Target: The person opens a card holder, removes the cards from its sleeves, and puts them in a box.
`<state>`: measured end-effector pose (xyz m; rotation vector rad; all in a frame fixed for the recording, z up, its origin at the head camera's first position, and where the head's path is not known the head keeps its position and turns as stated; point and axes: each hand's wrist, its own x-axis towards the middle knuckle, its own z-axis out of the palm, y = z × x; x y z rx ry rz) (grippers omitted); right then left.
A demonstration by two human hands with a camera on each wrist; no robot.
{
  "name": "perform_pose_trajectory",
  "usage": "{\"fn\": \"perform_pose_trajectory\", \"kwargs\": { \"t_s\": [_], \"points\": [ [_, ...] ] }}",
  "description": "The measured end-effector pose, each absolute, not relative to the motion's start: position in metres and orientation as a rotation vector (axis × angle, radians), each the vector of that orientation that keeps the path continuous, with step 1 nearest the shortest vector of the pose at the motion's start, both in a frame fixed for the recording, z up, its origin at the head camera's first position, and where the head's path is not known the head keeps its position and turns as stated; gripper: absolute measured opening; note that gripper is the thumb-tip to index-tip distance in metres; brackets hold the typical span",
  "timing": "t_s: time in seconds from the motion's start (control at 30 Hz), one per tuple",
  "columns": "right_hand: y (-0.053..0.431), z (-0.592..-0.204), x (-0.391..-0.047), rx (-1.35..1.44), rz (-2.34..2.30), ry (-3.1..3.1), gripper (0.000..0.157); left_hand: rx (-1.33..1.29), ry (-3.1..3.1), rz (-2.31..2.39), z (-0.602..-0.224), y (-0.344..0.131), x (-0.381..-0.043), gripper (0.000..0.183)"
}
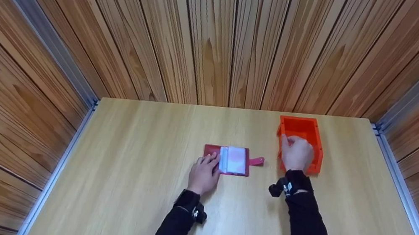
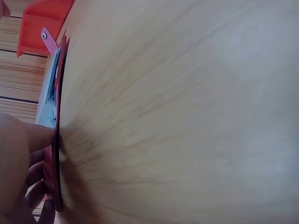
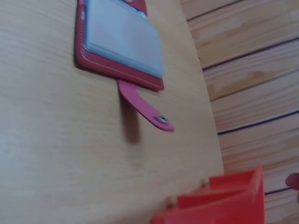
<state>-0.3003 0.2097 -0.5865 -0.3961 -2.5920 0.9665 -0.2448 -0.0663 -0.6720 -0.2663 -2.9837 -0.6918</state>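
Your hands work at two stations; take 12 o'clock as the far edge of the surface. Your left hand lies low with fingers loosely extended and slightly parted. The fingertips rest on the left cover of the open card holder, and the thumb bears on the holder close to the sleeves. This contact presumably steadies the holder and stops the cover from folding over. No pinch is evident at this hand.

Your right hand reaches over the near part of the orange tray. Its fingers bend down toward the interior. Whether they pinch an item cannot be told: the hand hides its own fingertips in the head view, and the right wrist view shows only a sliver of a finger.

The card holder lies flat between the two stations, at 1 to 2 o'clock from your left hand. Its clear sleeves face up on the right half, an attitude that appears to leave them accessible. The pink strap extends unfastened toward 3 o'clock, away from the sleeves. The tray stands at 2 o'clock from the holder, apart from it, apparently within easy reach of your right arm.
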Motion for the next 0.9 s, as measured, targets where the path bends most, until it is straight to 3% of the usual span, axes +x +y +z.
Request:
{"fn": "perform_pose_trajectory", "kwargs": {
  "t_s": [0.3, 0.7, 0.9],
  "points": [
    [0.187, -0.609, -0.294, -0.070, 1.176, -2.776, 0.030, -0.330, -2.946, -0.722, -0.673, -0.068, -0.245, 0.047],
    [0.155, -0.641, -0.289, 0.306, 0.908, -3.268, 0.073, -0.318, -2.956, -0.737, -0.670, -0.069, -0.246, 0.048],
    [0.152, -0.654, -0.286, 0.323, 0.794, -3.302, 0.077, -0.313, -2.958, -0.746, -0.672, -0.071, -0.246, 0.048]
  ]
}}
